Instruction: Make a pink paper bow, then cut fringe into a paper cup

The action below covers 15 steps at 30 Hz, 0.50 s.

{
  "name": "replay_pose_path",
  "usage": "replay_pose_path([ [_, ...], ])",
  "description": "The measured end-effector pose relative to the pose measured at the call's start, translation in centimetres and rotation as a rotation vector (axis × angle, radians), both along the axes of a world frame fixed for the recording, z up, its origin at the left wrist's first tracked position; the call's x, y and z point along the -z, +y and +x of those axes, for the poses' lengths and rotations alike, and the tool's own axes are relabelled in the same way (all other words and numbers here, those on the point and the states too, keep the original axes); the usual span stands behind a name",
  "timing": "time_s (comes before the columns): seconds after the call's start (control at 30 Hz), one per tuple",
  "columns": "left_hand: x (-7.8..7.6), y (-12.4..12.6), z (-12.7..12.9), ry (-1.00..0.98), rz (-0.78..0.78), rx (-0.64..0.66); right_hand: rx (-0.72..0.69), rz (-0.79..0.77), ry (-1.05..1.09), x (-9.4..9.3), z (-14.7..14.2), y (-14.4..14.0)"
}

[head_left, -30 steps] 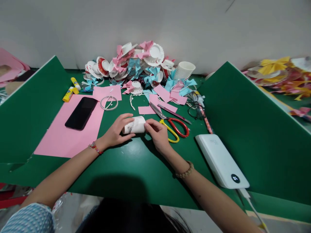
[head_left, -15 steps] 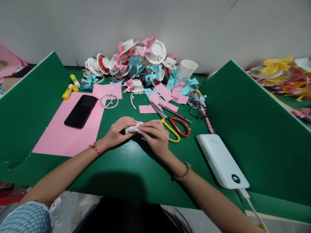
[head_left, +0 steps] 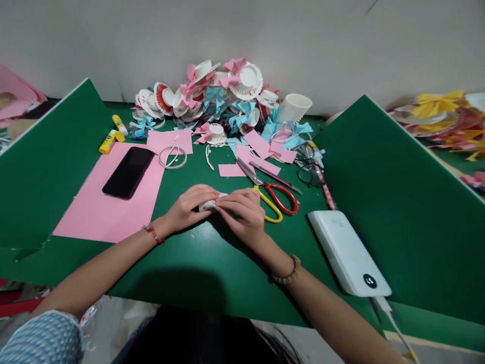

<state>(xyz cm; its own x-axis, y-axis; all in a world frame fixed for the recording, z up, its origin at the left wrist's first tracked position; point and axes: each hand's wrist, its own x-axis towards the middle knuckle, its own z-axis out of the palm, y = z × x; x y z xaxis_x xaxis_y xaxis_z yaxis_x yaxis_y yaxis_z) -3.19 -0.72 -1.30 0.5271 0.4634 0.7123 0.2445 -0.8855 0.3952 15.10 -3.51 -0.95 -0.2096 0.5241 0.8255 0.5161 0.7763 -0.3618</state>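
Observation:
Between both hands is a small white piece [head_left: 207, 205], which looks like rolled or folded paper; the fingers cover most of it. My left hand [head_left: 191, 205] closes on its left end, thumb below and fingers above. My right hand [head_left: 244, 212] pinches the right end between thumb and fingertips. Just beyond the right hand lie open-bladed scissors [head_left: 270, 194] with one red and one yellow handle. Pink paper strips [head_left: 232, 170] and a slim craft knife [head_left: 275, 177] are close to the blades.
A heap of paper-cup hats with bows [head_left: 215, 98] stands at the back beside stacked cups [head_left: 294, 107]. Leftward are a phone [head_left: 129, 173] on a pink sheet [head_left: 98, 212], glue sticks [head_left: 109, 141] and a ring [head_left: 165, 157]. A power bank [head_left: 344, 253] and eyeglasses [head_left: 311, 173] lie right, between green panels [head_left: 401, 217].
The fingers have shifted slightly over the white piece, and the left hand covers more of it. The whole view has moved a little; the tabletop things stay put.

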Motion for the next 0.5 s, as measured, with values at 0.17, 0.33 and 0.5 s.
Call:
replay_pose_path([
  [0.17, -0.02, 0.06, -0.01, 0.035, 0.012, 0.021, 0.018, 0.025, -0.056, -0.19, -0.2, -0.24],
  [0.33, 0.02, -0.06, 0.03, 0.038, 0.015, 0.028, 0.029, 0.081, -0.041, -0.18, -0.25, -0.48],
  [0.5, -0.06, -0.05, -0.02, -0.001, -0.013, -0.035, 0.054, 0.079, -0.027, -0.21, -0.23, -0.49],
])
